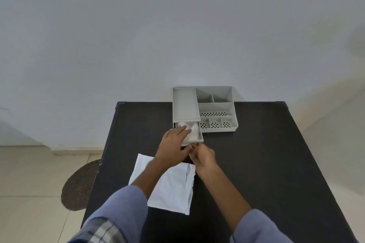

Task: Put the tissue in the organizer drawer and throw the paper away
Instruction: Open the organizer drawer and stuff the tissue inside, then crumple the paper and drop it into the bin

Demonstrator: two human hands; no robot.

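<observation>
- Organizer sits at the bench's far edge, near the middle.
- Its drawer juts from its left part toward the near edge, tissue inside.
- Paper lies before the drawer, toward the near edge.

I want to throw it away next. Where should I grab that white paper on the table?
Probably the paper is easiest by its right edge, where a fold lifts off the table. Come from the right; the left forearm lies across its other side.
</observation>
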